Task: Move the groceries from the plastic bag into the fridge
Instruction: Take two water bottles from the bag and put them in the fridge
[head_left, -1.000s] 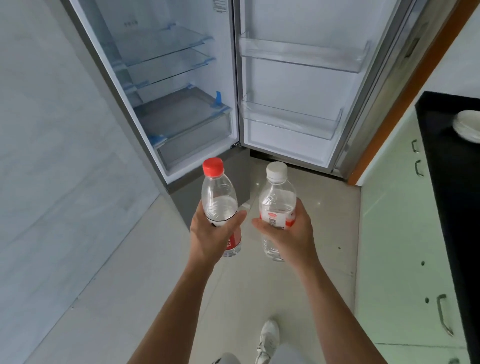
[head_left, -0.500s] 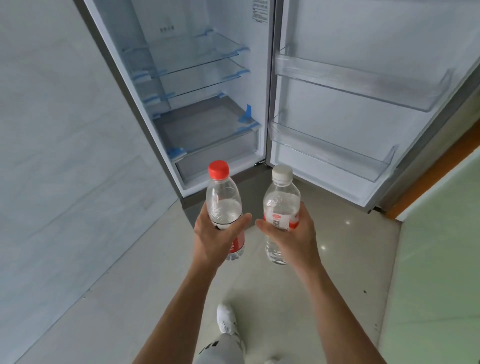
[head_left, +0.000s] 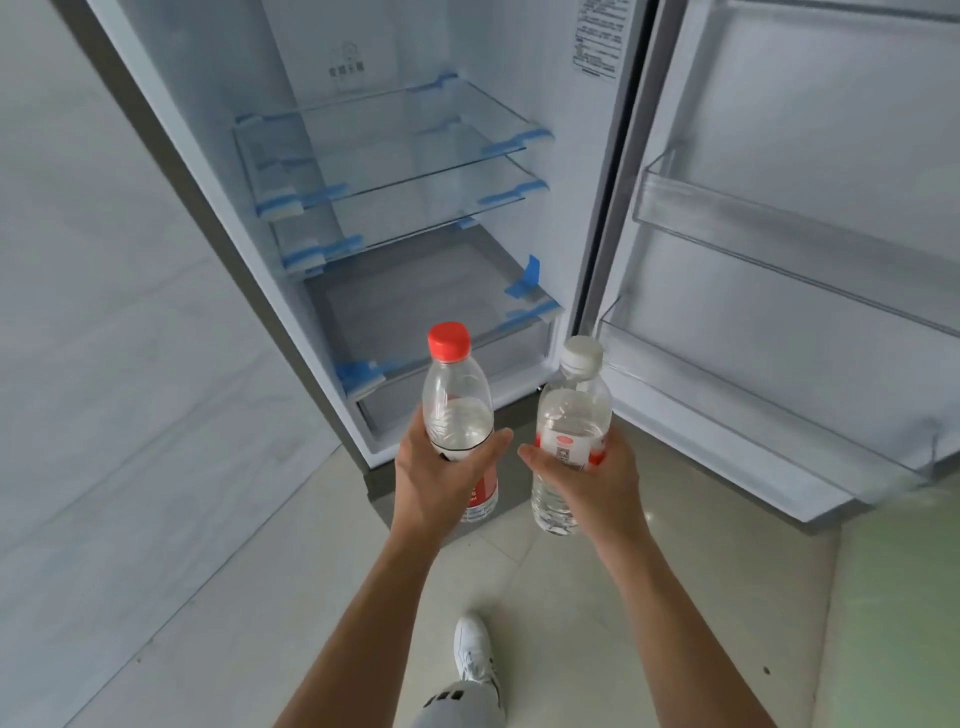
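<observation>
My left hand grips a clear water bottle with a red cap, held upright. My right hand grips a second clear water bottle with a white cap, also upright. Both bottles hang in front of the open fridge, just below its bottom drawer. The fridge's glass shelves hold nothing. The plastic bag is out of view.
The fridge door stands open to the right, with two clear door racks. A pale wall runs along the left. A light green cabinet front is at the lower right. My white shoe is on the tiled floor.
I have stepped closer to the fridge, which now fills more of the view. Both hands keep the same hold on the bottles. The black counter has left the view.
</observation>
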